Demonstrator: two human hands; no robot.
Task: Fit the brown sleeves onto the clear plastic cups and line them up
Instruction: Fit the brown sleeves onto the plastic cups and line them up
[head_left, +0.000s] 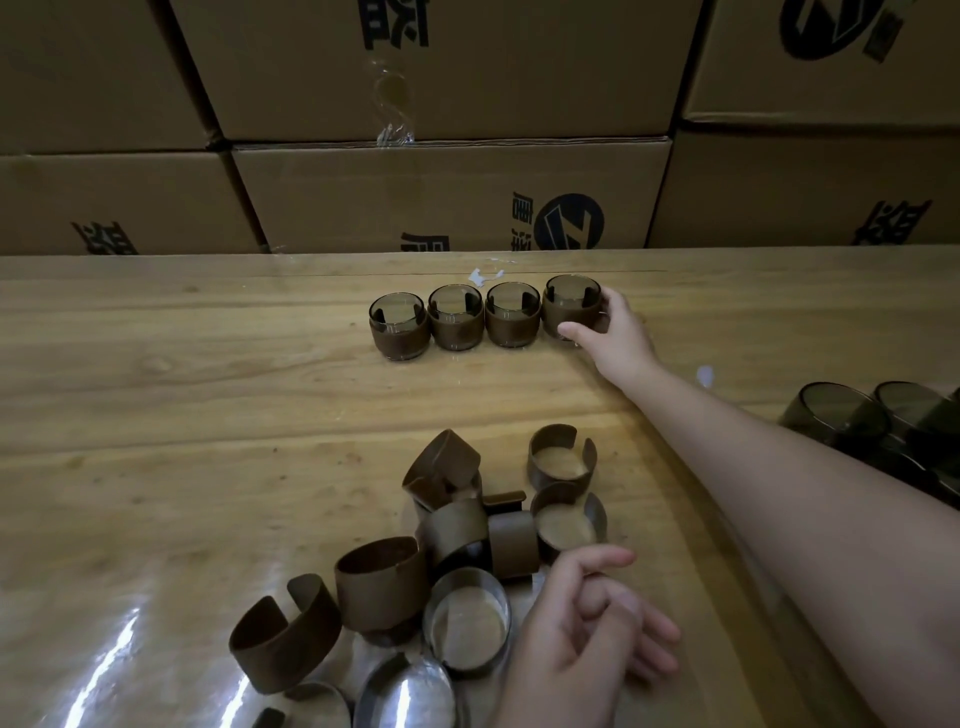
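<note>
While the left hand (587, 634) is hovering loosely curled over loose sleeves (382, 582), the right hand (610, 325) is gripping the fourth sleeved cup (570, 306) on the worktop (208, 395).

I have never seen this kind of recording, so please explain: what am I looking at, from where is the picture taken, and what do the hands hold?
There is no machine here. A person wears a camera on the head, so the single picture looks forward and down at their own two bare hands over a wooden table.

At the far side, four clear cups already wearing brown sleeves stand in a row. The right hand reaches out and grips the rightmost sleeved cup, at the end of that row.

Nearer the camera lies a pile of loose brown sleeves. The left hand rests beside the pile, fingers loosely curled, holding nothing. At the right edge lie bare dark-tinted cups. Stacked cardboard boxes stand behind the table.
</note>
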